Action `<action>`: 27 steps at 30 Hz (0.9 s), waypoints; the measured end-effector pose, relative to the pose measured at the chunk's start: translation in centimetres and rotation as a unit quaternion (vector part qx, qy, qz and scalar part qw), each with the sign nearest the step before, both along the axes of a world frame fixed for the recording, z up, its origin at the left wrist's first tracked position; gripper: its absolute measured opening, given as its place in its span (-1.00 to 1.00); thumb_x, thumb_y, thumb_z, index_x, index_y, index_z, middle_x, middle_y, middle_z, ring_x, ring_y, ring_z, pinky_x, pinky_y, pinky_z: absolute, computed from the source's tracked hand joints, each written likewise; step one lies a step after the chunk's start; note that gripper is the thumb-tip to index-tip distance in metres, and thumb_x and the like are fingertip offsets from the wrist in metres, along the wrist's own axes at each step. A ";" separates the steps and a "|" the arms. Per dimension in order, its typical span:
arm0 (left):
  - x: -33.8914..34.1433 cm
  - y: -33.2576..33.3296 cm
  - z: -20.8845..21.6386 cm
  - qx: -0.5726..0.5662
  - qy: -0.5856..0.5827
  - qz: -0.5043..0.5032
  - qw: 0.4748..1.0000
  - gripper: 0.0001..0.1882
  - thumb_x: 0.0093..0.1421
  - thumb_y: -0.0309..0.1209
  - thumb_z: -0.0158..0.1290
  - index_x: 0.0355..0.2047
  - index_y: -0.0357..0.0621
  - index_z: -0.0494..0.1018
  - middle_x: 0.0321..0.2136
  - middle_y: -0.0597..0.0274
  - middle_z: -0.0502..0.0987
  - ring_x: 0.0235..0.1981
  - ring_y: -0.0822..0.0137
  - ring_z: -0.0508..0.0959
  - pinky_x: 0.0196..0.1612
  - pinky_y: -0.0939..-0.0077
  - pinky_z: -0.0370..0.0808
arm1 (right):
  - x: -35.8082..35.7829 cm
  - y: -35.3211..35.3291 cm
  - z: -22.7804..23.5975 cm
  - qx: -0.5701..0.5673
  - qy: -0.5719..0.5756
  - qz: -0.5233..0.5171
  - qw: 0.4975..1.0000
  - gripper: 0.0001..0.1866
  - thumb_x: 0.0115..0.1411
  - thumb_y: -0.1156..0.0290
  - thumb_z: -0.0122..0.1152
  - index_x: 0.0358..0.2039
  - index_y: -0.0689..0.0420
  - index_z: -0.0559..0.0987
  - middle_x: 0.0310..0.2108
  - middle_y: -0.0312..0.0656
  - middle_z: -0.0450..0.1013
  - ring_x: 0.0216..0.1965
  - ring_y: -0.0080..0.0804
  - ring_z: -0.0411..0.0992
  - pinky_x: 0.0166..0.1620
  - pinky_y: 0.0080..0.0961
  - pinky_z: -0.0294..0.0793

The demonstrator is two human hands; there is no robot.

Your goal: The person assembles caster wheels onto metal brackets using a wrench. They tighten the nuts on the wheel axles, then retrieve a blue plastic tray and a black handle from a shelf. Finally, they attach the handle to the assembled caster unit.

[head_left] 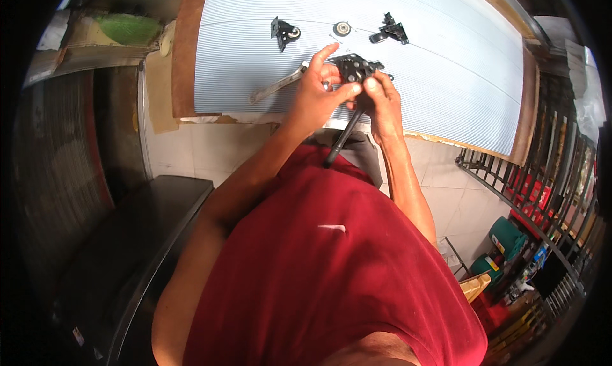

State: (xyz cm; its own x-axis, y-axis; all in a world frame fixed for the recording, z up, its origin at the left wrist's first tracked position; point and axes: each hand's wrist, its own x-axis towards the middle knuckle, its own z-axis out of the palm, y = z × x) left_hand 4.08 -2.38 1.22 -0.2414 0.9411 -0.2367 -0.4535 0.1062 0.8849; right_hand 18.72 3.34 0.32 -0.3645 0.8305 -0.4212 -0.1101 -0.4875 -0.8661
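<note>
Both hands are at a black metal bracket-like part [354, 67], held just above the table's near edge. My left hand [317, 92] has its thumb and curled fingers against the part's near left side, its index finger raised. On the right side, the thumb and fingers of my right hand [386, 104] close round the part. A black rod-like handle [343, 143] slants down from beneath my hands toward my red shirt; its upper end is hidden. Beside my left hand lies a silver wrench [274, 87].
Along the table's ribbed pale-blue top [459, 66] lie a black bracket with a small wheel [284, 34], a round bearing-like wheel [342, 29] with small bits around it, and another black bracket assembly [390, 32]. A dark box-like surface [140, 219] stands left, a metal grille [542, 194] right.
</note>
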 end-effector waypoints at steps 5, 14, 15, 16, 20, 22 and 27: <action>0.9 0.4 -0.4 0.029 0.113 -0.019 0.993 -0.12 0.12 -0.59 0.28 0.35 -0.32 0.01 -0.23 0.12 0.53 -0.20 0.40 0.56 -0.23 0.52 0.57 | 0.4 1.2 0.5 -0.050 -0.013 0.025 0.998 -0.50 0.23 0.11 0.32 -0.12 0.34 0.49 -0.39 -0.16 0.52 -0.50 -0.48 0.53 -0.50 -0.54 0.61; 0.1 1.0 1.9 0.053 0.082 -0.107 0.989 -0.33 0.18 -0.60 0.22 0.26 -0.31 0.19 -0.16 0.09 0.53 -0.22 0.40 0.56 -0.31 0.52 0.59 | 1.2 0.0 0.5 0.018 0.011 -0.009 1.000 -0.60 0.34 0.12 0.14 -0.31 0.28 0.61 -0.51 -0.16 0.57 -0.60 -0.52 0.50 -0.53 -0.62 0.54; 0.1 0.9 1.8 0.058 0.053 -0.105 0.991 -0.36 0.19 -0.61 0.20 0.25 -0.29 0.21 -0.15 0.09 0.52 -0.22 0.39 0.56 -0.30 0.51 0.59 | 1.4 -0.2 0.3 0.019 0.021 0.002 1.000 -0.61 0.35 0.13 0.13 -0.27 0.28 0.60 -0.48 -0.17 0.57 -0.57 -0.53 0.51 -0.50 -0.62 0.54; 0.1 0.9 1.7 0.062 0.023 -0.104 0.992 -0.39 0.20 -0.62 0.18 0.24 -0.28 0.23 -0.15 0.10 0.52 -0.23 0.39 0.56 -0.28 0.51 0.58 | 1.4 -0.3 0.3 0.011 0.048 -0.005 0.999 -0.62 0.35 0.13 0.14 -0.23 0.26 0.58 -0.45 -0.19 0.56 -0.54 -0.54 0.51 -0.47 -0.62 0.54; 0.5 -0.2 0.5 0.053 -0.037 -0.083 0.994 -0.47 0.23 -0.65 0.12 0.19 -0.21 0.24 -0.14 0.10 0.51 -0.21 0.39 0.56 -0.18 0.44 0.55 | 1.6 -0.6 -0.1 0.011 0.063 0.007 0.998 -0.62 0.35 0.11 0.13 -0.11 0.21 0.51 -0.37 -0.23 0.52 -0.42 -0.58 0.49 -0.38 -0.63 0.54; 0.5 -0.2 -0.3 0.054 -0.064 -0.070 0.994 -0.54 0.22 -0.65 0.12 0.08 -0.17 0.24 -0.15 0.12 0.51 -0.22 0.40 0.55 -0.14 0.45 0.53 | 1.7 -0.7 -0.3 0.019 0.047 0.009 0.999 -0.67 0.33 0.15 0.18 -0.18 0.20 0.51 -0.40 -0.25 0.50 -0.44 -0.59 0.48 -0.40 -0.62 0.54; -0.4 0.5 -0.9 -0.039 -0.167 -0.097 0.980 -0.58 0.20 -0.63 0.15 -0.03 -0.08 0.22 -0.17 0.19 0.51 -0.20 0.43 0.52 -0.06 0.52 0.45 | 1.3 -0.6 0.1 0.051 -0.004 0.004 0.999 -0.71 0.31 0.20 0.20 -0.24 0.20 0.50 -0.42 -0.19 0.52 -0.45 -0.48 0.50 -0.40 -0.53 0.55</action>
